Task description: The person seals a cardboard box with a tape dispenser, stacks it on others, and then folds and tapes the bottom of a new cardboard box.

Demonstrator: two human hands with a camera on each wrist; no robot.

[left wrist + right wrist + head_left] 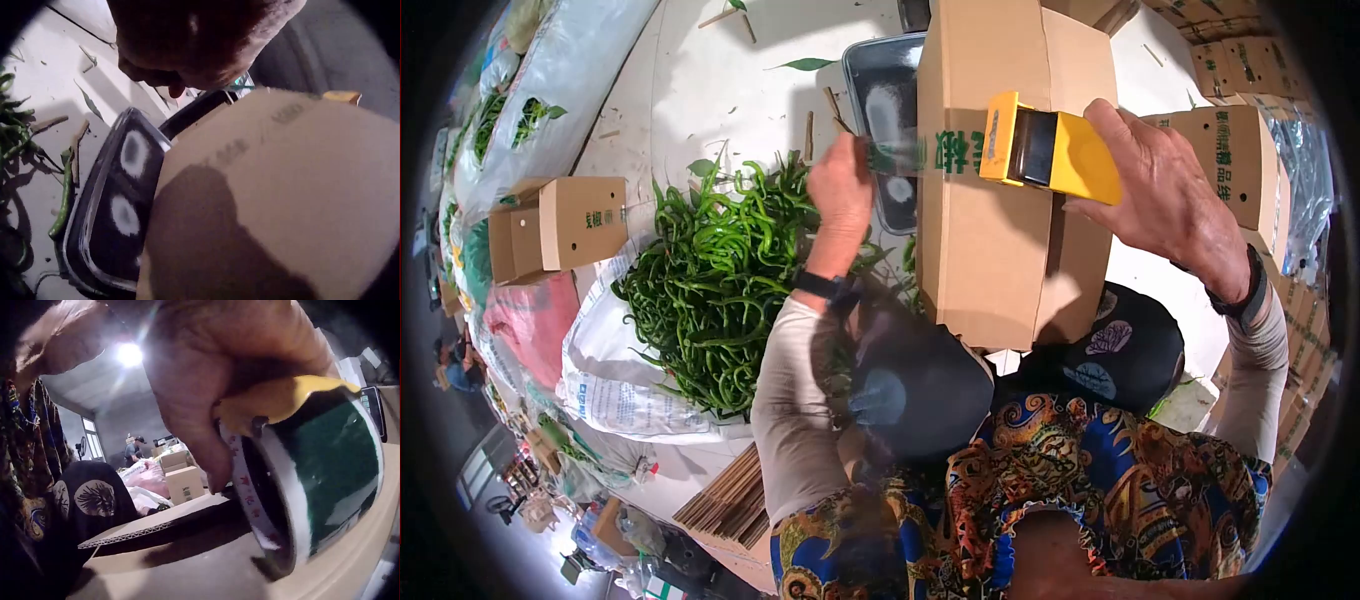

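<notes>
A cardboard box point(980, 260) stands in front of the person's knees. My right hand point(1165, 190) grips a yellow tape dispenser point(1085, 165) over the box's right part. In the right wrist view its roll of green tape point(334, 469) shows close up. A clear strip of tape point(908, 156) with green print runs from the dispenser leftward across the box and past its edge. Just beyond that edge, my left hand point(840, 190) pinches the strip's end with curled fingers. The left wrist view shows this hand point(194, 44) from below, its fingertips mostly in shadow.
Green chili peppers point(710, 270) lie heaped on a white sack point(600, 350) at left. A dark tray point(875, 85) sits against the box's left side. Small cartons point(580, 225) stand at far left, and more boxes point(1220, 150) at right. Flattened cardboard point(725, 505) lies at lower left.
</notes>
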